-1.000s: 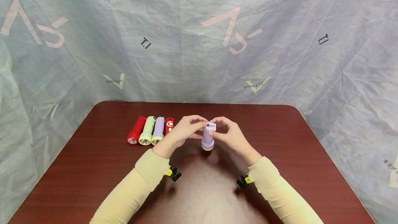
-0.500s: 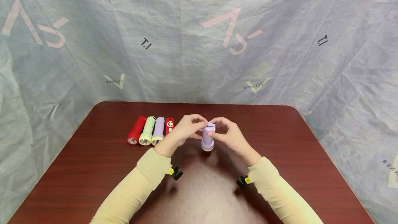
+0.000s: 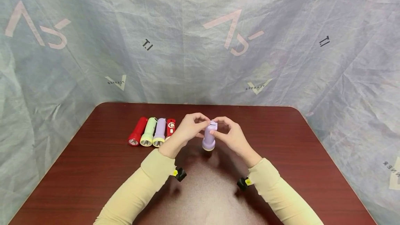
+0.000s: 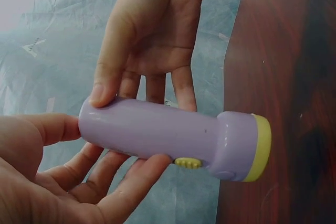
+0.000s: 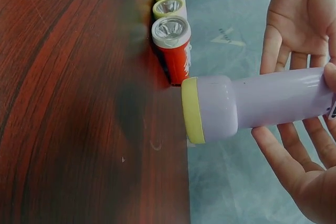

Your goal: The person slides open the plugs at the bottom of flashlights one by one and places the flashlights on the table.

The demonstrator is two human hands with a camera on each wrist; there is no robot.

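A purple flashlight (image 3: pixel 209 141) with a yellow rim stands nearly upright in the head view, its lens end down and a dark shadow below it. My left hand (image 3: pixel 191 127) holds it near the tail end, one digit at that end and other fingers along the barrel. From the other side my right hand (image 3: pixel 232 134) grips it, thumb on the barrel and fingers behind. A yellow slide switch (image 4: pixel 188 162) shows on the barrel in the left wrist view. The lens face is hidden in all views.
Left of my hands, a row lies on the dark red table (image 3: pixel 297 155): a red flashlight (image 3: pixel 137 131), a pale green one (image 3: pixel 148 132), a second purple one (image 3: pixel 160 132) and a red one with white markings (image 5: pixel 176 59). A grey cloth (image 3: pixel 187 44) hangs behind the table.
My left forearm has shifted slightly to the right, uncovering a little more of the red flashlight with white markings. Both hands keep hold of the purple flashlight, which tilts slightly.
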